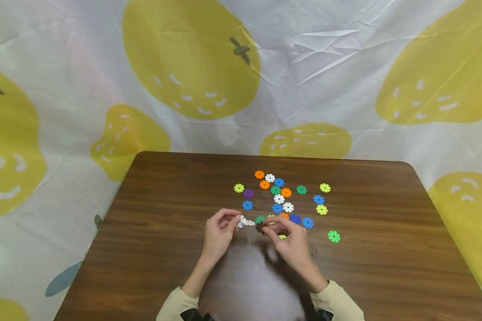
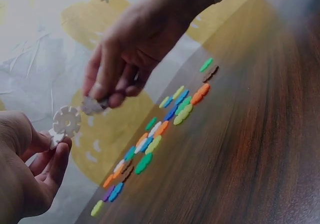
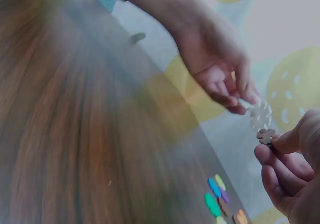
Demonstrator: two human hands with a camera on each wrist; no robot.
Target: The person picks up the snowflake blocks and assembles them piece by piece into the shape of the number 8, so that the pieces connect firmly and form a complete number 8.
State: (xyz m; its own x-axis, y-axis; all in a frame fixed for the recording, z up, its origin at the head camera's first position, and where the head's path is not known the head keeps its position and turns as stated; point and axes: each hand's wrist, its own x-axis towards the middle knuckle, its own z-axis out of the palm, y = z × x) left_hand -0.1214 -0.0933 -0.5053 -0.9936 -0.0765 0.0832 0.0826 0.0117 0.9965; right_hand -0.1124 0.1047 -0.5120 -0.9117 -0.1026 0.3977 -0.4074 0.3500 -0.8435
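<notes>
Worked at a dark brown worktop, wood-grained and rounded at its far corners, with a pale sheen of light spread over the near part. Faced a white, creased cloth hung beyond it and to both sides, printed with big yellow fruit shapes flecked with short pale strokes, and with a blue-grey leaf low on the left. Wore cream sleeves, with black bands near the wrists.

Held white notched discs above the worktop, pinched between thumb and curled fingers of the left hand — at least two, joined at an angle, one turned nearly face-on in the left wrist view. Noticed slots all round its rim and small openings toward its middle.

Pinched a brown notched disc of the same toothed outline in the fingers of the right hand, just beside the white pieces — could not tell contact from a narrow gap.

Had a loose scatter of similar discs flat on the worktop, mostly beyond the right hand: orange, white, blue, green, yellow-green, purple and brown, some close together, a bright green disc apart at the right.
</notes>
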